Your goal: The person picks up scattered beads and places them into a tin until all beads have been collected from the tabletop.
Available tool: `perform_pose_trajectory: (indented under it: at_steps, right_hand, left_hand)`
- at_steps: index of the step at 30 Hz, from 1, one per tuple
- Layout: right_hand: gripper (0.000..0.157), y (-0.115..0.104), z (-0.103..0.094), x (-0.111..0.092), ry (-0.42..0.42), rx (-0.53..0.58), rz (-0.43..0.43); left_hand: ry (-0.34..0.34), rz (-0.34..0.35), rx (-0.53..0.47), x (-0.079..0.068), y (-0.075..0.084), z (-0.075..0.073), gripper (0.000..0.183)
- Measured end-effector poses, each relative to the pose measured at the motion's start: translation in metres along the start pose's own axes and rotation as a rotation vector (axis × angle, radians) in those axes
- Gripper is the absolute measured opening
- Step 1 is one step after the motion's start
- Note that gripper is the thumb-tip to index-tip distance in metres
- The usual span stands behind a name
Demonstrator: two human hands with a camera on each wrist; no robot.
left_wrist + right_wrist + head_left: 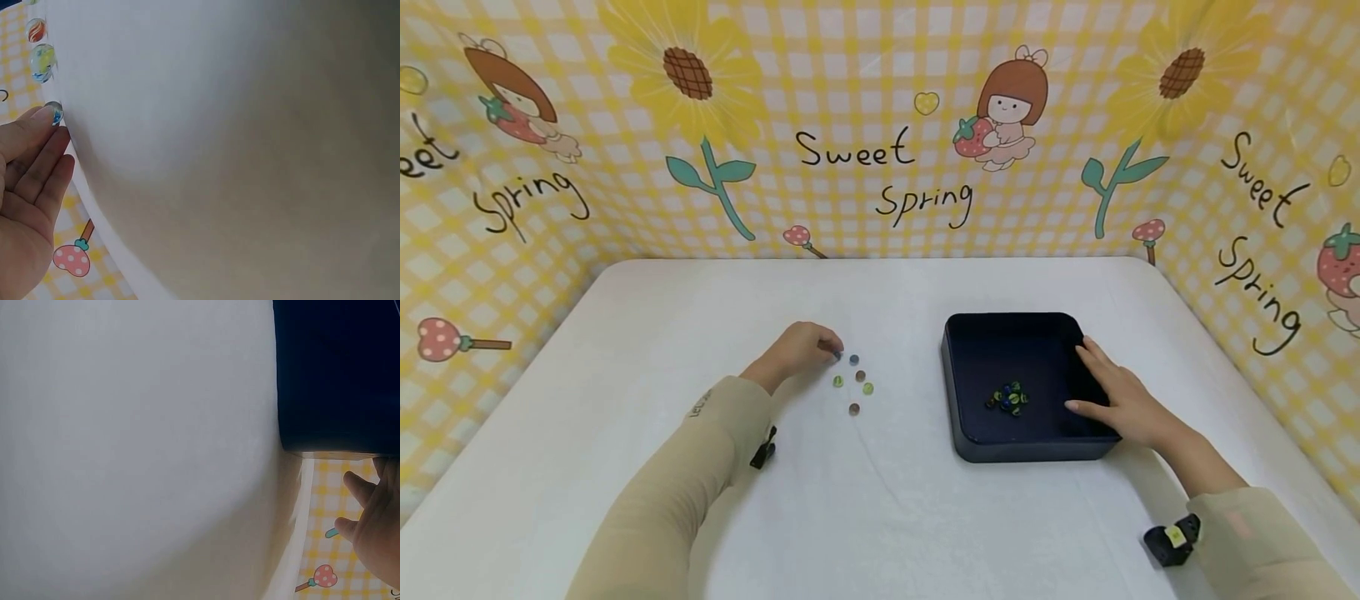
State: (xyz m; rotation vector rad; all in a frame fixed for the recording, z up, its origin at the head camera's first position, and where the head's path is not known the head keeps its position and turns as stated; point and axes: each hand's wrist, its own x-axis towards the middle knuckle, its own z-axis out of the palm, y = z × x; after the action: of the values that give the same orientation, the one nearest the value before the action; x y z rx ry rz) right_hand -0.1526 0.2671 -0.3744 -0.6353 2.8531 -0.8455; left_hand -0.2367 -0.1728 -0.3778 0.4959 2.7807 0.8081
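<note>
1. By judgement, the work is partway along: a small heap of green and dark-blue glass marbles (pixel 1013 398) lies inside the square, dark navy tray (pixel 1030 451), which stands on the right of the white-covered bench (pixel 880 525).
2. Seemingly left to handle are five loose marbles, left of the tray: a blue marble (pixel 853 360) farthest, a left yellow-green marble (pixel 838 381), a right yellow-green marble (pixel 868 388), a far brownish marble (pixel 861 376) and a near brownish marble (pixel 853 409).
3. The left hand (pixel 803 344) has a narrow grip, pinching a clear, blue-cored glass marble (pixel 58 115) just left of the blue one.
4. The right hand (pixel 1123 404) rests at the tray's right rim, its grip wide, thumb above the interior.
5. The marbles are round and glossy, some swirled; the tray has rounded corners, its material uncertain; the bench covering looks faintly creased.
</note>
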Motion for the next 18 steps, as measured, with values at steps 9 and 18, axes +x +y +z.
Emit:
perform_pose_trajectory:
  at_steps: [9, 18]
  right_hand:
    - [0.079, 0.0012, 0.0007, 0.0008, 0.008, -0.007, -0.006]
    - [0.080, 0.0008, 0.0020, 0.0008, 0.011, -0.007, -0.003]
  left_hand:
    - [0.015, 0.002, -0.005, 0.0005, 0.0008, -0.0017, 0.015]
    - [0.100, 0.009, -0.140, -0.0051, 0.0052, -0.0085, 0.017]
